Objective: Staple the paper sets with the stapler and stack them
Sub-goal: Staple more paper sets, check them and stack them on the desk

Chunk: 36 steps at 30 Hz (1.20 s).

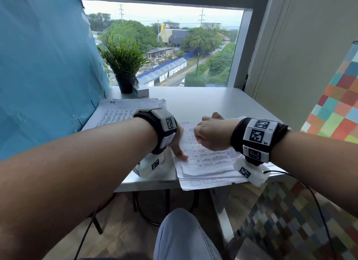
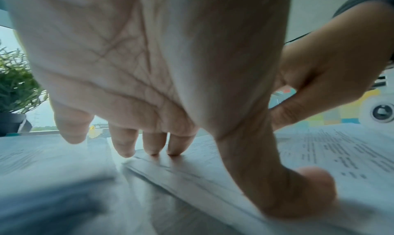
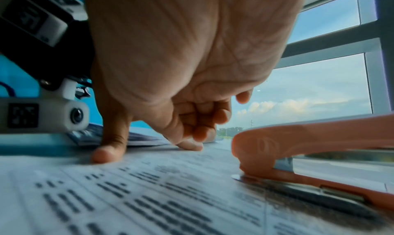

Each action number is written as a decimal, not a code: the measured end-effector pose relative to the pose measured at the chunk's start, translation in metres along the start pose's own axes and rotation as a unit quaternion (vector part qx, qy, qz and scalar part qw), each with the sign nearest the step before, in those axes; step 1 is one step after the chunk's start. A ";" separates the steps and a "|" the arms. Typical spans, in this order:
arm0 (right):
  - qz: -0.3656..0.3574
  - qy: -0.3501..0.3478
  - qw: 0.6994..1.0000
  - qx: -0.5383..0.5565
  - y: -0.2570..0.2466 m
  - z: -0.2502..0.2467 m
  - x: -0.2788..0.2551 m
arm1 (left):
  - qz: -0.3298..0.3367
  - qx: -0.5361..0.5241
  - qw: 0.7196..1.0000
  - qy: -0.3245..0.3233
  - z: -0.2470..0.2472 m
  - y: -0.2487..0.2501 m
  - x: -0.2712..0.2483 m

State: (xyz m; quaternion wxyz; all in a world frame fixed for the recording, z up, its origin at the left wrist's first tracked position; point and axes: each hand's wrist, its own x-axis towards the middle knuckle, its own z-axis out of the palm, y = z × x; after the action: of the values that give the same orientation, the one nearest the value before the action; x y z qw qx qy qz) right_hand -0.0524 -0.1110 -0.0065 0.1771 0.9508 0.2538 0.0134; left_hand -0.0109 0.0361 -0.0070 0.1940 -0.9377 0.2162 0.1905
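Paper sets (image 1: 205, 159) remain unstapled, we judge; stapler (image 3: 315, 156) idle; 1 far stack (image 1: 127, 109). Left hand (image 1: 177, 143) presses flat; right hand (image 1: 210, 133) curled, apparently empty.

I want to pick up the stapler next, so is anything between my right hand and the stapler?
Nothing visible is. In the right wrist view the stapler sits on the printed papers just beside the right hand, with only bare paper between them.

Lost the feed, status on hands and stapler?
Left hand pressing papers. Right hand curled, empty. Stapler rests on papers, untouched.
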 end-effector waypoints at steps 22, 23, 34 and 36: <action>0.185 0.080 0.921 0.332 -0.078 0.209 -0.190 | 0.085 -0.023 0.989 0.117 -0.003 0.026 -0.012; 0.220 0.018 0.907 0.357 -0.079 0.236 -0.188 | 0.088 -0.029 0.988 0.122 -0.003 0.026 -0.009; 0.365 -0.270 0.763 0.460 -0.120 0.371 -0.191 | 0.082 -0.104 0.983 0.126 0.002 0.013 0.014; 0.375 -0.267 0.769 0.444 -0.122 0.382 -0.193 | 0.088 -0.131 0.979 0.128 0.004 0.009 0.017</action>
State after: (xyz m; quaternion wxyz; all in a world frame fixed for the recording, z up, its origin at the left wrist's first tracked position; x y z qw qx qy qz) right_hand -0.2344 -0.2328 -0.3942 -0.2229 0.9083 -0.2030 -0.2901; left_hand -0.0022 0.0248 -0.0205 0.0232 -0.9490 0.2937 0.1120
